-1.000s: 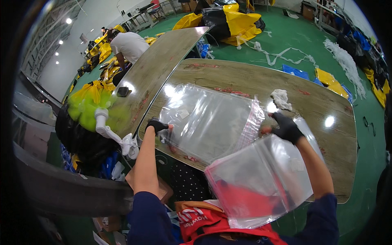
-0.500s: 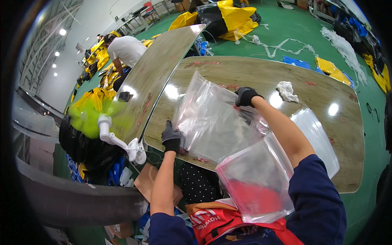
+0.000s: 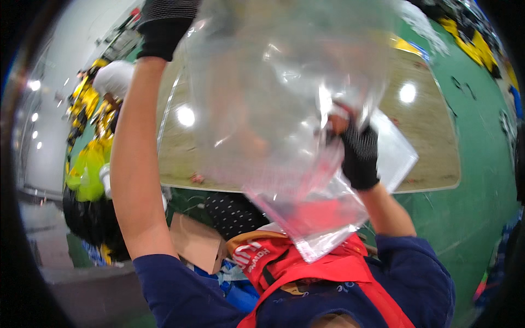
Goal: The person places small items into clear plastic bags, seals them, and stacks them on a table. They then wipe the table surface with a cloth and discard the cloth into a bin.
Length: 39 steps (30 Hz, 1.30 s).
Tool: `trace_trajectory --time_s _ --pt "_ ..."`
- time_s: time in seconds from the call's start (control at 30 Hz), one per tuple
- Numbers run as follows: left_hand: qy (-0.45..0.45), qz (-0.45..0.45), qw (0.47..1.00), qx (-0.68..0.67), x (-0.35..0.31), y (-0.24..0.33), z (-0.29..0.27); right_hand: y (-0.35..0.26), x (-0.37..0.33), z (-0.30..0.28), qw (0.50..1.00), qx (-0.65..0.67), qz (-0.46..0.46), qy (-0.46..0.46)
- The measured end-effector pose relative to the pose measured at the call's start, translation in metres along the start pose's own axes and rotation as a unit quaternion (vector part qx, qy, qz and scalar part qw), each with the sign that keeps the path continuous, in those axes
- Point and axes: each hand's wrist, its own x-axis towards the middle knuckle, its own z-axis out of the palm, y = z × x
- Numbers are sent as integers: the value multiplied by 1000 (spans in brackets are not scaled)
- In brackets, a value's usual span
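A large clear plastic bag [image 3: 257, 93] hangs raised in front of me, stretched between my hands and blurred by motion. At its upper left, my left hand [image 3: 167, 24] in a black knit glove is closed at the bag's edge, its fingertips partly out of the picture. Lower on the right side, my gloved right hand [image 3: 359, 156] grips the bag, with bunched film around its fingers. Below hangs a stack of clear bags with pink edges [image 3: 328, 216], over the table edge and against my red apron [image 3: 306, 268]. Another stack of clear sheets [image 3: 396, 147] lies on the table.
The wood-patterned table [image 3: 432, 158] has a rounded right corner. On the left are a green-yellow fan [image 3: 87, 172], black bags [image 3: 90, 221] and a person in white [image 3: 114, 79]. A cardboard box [image 3: 197, 240] stands below the table edge. Yellow and black bags [image 3: 470, 46] lie at far right.
The clear bag has come up off the table between my hands. My left hand rose to the top edge; my right hand shifted nearer to me. The view has tilted.
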Motion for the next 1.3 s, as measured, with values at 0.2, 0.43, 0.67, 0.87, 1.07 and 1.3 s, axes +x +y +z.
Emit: trace_trajectory --time_s 0.2,0.43,0.67,0.87,1.07,1.3 --pt "-107 134 974 -147 -55 121 85 36 -168 -60 950 8 265 165" --pt "-574 -192 764 -223 -222 98 105 39 -218 -64 902 51 398 158" --pt "-475 -262 729 -417 -290 93 116 34 -213 -65 824 151 525 149" --pt "-429 -401 717 -376 -277 102 155 28 -212 -81 816 187 536 107" --pt "-316 -327 785 -421 -244 147 183 35 -228 -87 879 117 463 -2" --pt "-351 -354 753 -429 -218 171 216 33 -215 -82 823 167 544 -8"
